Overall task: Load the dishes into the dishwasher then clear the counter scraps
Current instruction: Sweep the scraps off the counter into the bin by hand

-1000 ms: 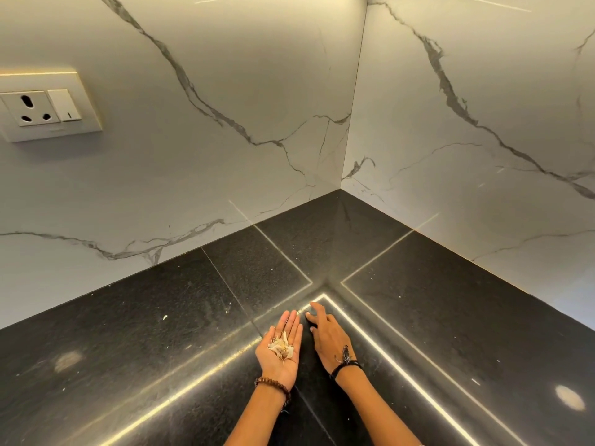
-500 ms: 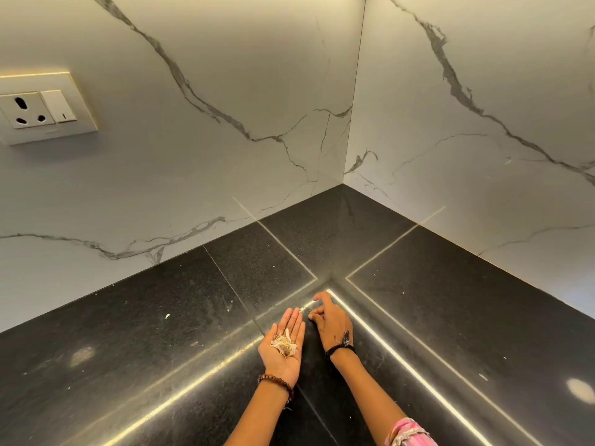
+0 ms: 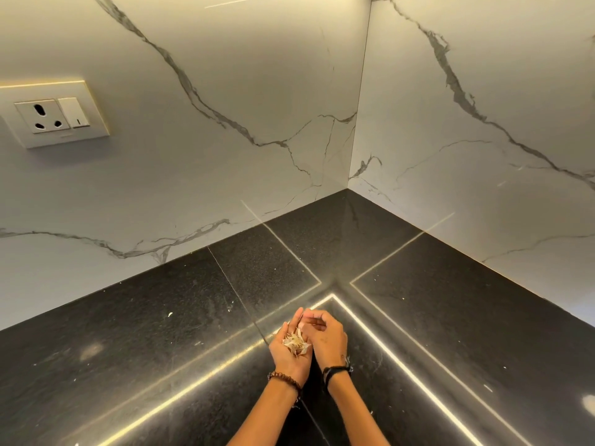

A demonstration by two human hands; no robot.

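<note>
Black polished stone forms the counter [image 3: 450, 317], an L-shaped surface running into an inner corner where two white marble-look walls [image 3: 225, 91] with grey veins meet. Bright strip-light reflections cross the stone and form a right angle near its middle.

Two bare forearms reach in from the near edge. The left hand [image 3: 289, 349] is palm up, fingers gently cupped and pointing toward the corner, carrying a small pile of pale, papery scraps [image 3: 295, 343] in the hollow of the palm. A brown beaded bracelet [image 3: 285, 378] circles that wrist.

The right hand [image 3: 326, 338] sits just beside it — touching the left hand along its inner edge — with its back facing up and its fingers curled over the left hand's fingertips. Whether those curled fingers pinch anything cannot be told; their tips are hidden. A black band [image 3: 335, 371] sits on the right wrist.

A few tiny pale flecks [image 3: 169, 314] lie scattered on the stone toward the left side and toward the right near edge, well apart from the hands.

On the left wall, high above the counter, a cream switch plate [image 3: 58, 115] holds a three-pin socket and one rocker switch.
</note>
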